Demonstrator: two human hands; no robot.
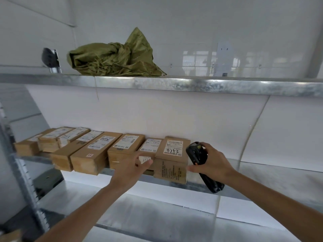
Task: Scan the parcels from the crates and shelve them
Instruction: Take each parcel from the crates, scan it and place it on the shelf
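Several brown cardboard parcels with white labels lie in a row on the middle shelf (201, 186). The rightmost parcel (173, 159) is marked 3753 and sticks out over the shelf's front edge. Left of it lies a smaller parcel (149, 145). My left hand (132, 167) rests against the front of that smaller parcel, fingers touching its front edge. My right hand (212, 163) grips a black handheld scanner (196, 152) just right of the 3753 parcel, its thumb close to that parcel's side.
A crumpled green woven sack (115, 58) and a dark object on a metal post (50, 60) sit on the top shelf (192, 85). A lower shelf (157, 215) lies beneath. A metal upright (22, 177) stands at the left. The middle shelf is bare right of the scanner.
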